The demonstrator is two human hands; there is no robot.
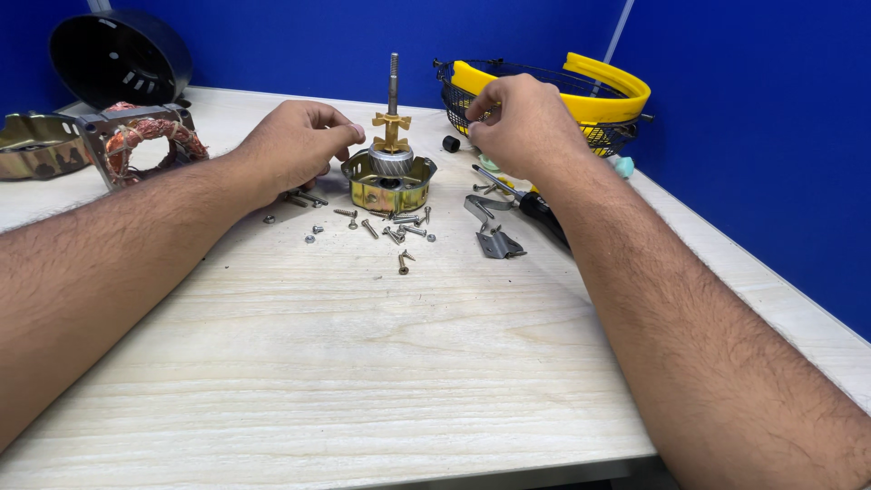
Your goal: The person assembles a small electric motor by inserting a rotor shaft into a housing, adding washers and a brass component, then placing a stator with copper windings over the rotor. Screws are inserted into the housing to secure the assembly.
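Note:
A brass-coloured metal housing [392,189] stands on the wooden table [363,363], with a steel shaft [394,82] rising upright from it through a yellow cross-shaped piece [391,127]. My left hand [295,150] rests just left of the housing, fingertips curled and touching its rim. My right hand [522,122] hovers to the right of the shaft, fingers pinched together; whether something small is between them is hidden. Several loose screws [395,229] and nuts lie in front of the housing.
A copper-wound stator in a metal frame [136,141] and a black round cover [118,56] sit at the far left. A black wire basket with a yellow rim [581,100] stands at the back right. A screwdriver [535,207] and grey metal brackets [494,238] lie under my right forearm.

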